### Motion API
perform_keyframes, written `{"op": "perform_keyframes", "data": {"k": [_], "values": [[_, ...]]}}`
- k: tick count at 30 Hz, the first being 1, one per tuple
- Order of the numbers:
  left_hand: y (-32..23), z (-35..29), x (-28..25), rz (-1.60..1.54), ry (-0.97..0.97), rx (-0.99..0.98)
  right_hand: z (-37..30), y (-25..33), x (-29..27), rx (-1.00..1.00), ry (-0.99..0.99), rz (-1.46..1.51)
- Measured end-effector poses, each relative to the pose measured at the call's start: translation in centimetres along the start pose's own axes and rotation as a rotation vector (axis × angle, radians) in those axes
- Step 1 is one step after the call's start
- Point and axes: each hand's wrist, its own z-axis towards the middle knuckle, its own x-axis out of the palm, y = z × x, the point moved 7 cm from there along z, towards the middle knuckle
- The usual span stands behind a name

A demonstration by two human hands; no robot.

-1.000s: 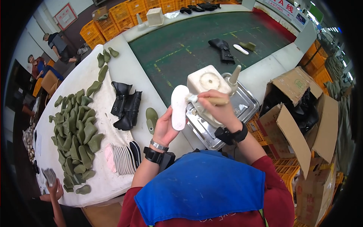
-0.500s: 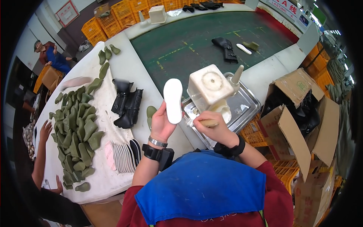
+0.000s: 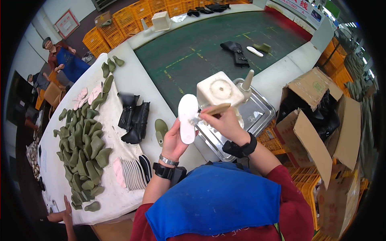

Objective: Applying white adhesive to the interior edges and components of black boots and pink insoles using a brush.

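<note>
My left hand (image 3: 176, 142) holds a white insole (image 3: 187, 106) by its lower end, its broad face turned up. In my right hand (image 3: 227, 123) is a brush (image 3: 217, 109) with a pale wooden handle. The bristles touch the insole's right edge around its middle. Just beyond my right hand, a white plastic container (image 3: 220, 89) and a cone-topped piece (image 3: 248, 80) stand on a metal tray (image 3: 263, 120). A green shoe last (image 3: 161, 129) lies left of my left hand. Farther left are black boots (image 3: 134, 120) and a row of insoles (image 3: 130, 172).
Many green lasts (image 3: 82, 148) are heaped on the left table, with pink insoles (image 3: 89, 96) behind them. Another person's hand (image 3: 66, 211) rests at that table's near edge. A boot (image 3: 236, 54) lies on the green conveyor (image 3: 177, 52). An open carton (image 3: 317, 132) stands right.
My right hand has brought the brush up from beside the container to the insole. The insole has dropped slightly nearer me. Pink insoles now lie where a pink blur was; the neighbour's hand has shifted nearer.
</note>
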Motion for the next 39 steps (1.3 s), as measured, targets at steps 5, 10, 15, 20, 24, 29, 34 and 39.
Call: {"op": "perform_keyframes", "data": {"k": [5,10,15,20,24,29,34,39], "values": [[0.3,-0.3,0.0,0.023,-0.015,-0.048,2.5,-0.1,-3.2,-0.054,-0.158,-0.163],[0.6,-0.4,-1.2,0.002,-0.027,-0.089,3.2,0.0,-5.0,-0.088,-0.249,-0.129],[0.8,-0.1,-1.0,0.105,-0.011,-0.082,2.5,1.2,-2.4,-0.003,-0.114,-0.019],[1.2,-0.1,-2.3,0.146,-0.034,-0.105,3.2,-0.3,-4.2,-0.08,-0.206,-0.158],[0.2,0.7,-8.2,0.081,-0.168,-0.022,1.6,-0.4,-7.2,-0.041,-0.322,-0.114],[0.7,1.4,-14.3,0.155,-0.359,-0.005,-2.0,-1.2,-9.3,0.024,-0.379,-0.09],[0.2,0.3,-18.4,0.33,-0.675,-0.089,-3.9,-1.4,-9.2,-0.042,-0.353,-0.211],[-1.9,-2.4,-16.7,0.556,-0.711,-0.168,-4.9,-0.6,-10.0,0.025,-0.433,-0.065]]}}
